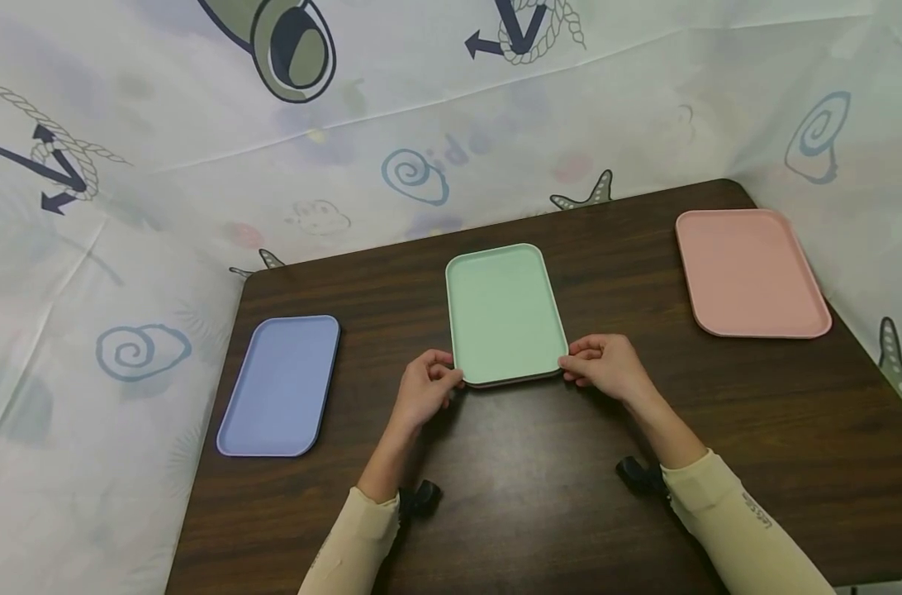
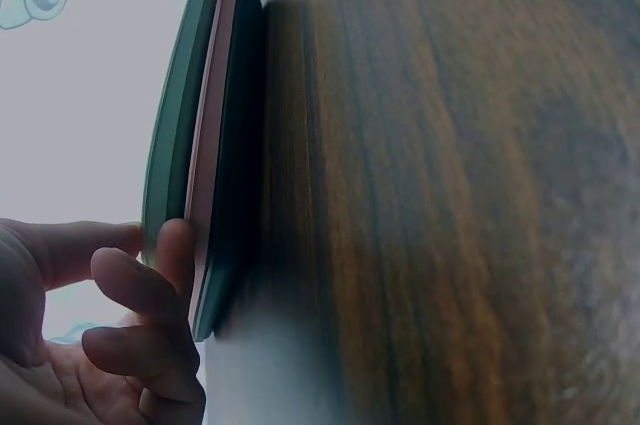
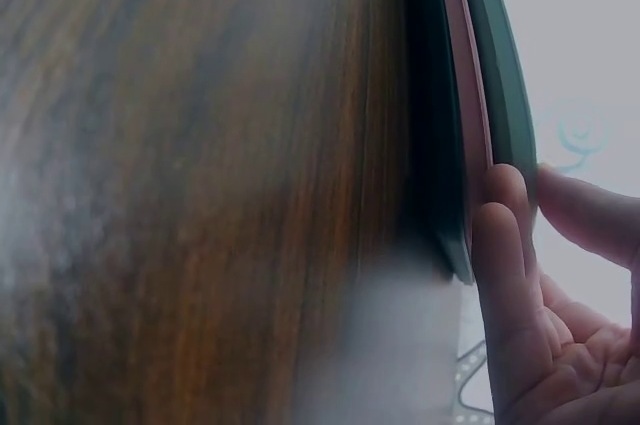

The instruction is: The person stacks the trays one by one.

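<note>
Cloth (image 1: 496, 107), sea-patterned, borders the dark woodgrain table (image 1: 533, 479); both hands (image 1: 424, 388) (image 1: 607, 365) pinch the green tray (image 1: 506, 318).

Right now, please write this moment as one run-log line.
left hand: pinches green tray, near-left corner; right hand: pinches its near-right corner; beneath: pink layer, dark layer; blue tray: left; pink tray: right

Gap left of green tray (image 1: 505, 314)

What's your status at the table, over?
Left hand, right hand pinching green tray at its near corners. Pinkish layer and dark layer beneath. Blue tray, pink tray apart at either side; no obstruction seen.
</note>
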Tool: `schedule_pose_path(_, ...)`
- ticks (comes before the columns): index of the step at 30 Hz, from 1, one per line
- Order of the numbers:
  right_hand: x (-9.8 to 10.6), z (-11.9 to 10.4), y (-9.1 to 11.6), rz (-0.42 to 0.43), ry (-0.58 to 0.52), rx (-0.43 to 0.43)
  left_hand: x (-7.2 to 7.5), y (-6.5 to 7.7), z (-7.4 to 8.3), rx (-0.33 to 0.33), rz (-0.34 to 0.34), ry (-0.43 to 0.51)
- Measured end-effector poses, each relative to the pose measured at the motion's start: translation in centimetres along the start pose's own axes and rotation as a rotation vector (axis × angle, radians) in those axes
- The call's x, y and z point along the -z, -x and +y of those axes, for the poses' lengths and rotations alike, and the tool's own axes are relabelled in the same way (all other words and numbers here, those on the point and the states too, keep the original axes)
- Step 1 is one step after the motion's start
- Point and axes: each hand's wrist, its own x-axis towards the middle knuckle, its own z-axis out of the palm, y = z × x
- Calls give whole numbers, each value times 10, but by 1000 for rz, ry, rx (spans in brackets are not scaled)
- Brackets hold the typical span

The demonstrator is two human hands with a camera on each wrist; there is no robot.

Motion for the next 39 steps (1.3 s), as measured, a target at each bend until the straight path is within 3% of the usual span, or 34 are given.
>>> schedule_pose_path(4, 0, 0, 0, 25, 90, 7, -2, 2, 2, -8, 34, -81)
schedule_pose_path(7, 0, 0, 0, 39, 140, 15, -4, 4, 4, -31, 64, -194)
schedule_pose_path(13, 0, -2, 1, 52, 204, 44, -7, 7, 8, -66, 115, -425)
schedule_pose_path(18, 0, -3, 2, 56, 237, 47, -9, 13, 12, -79, 125, -538)
schedule_pose_path(24, 0, -4, 3, 76, 269, 52, -11, 18, 15, -88, 123, -576)
schedule_pose_path(39, 0, -3, 3, 94, 322, 56, -8, 18, 11, -87, 62, -533)
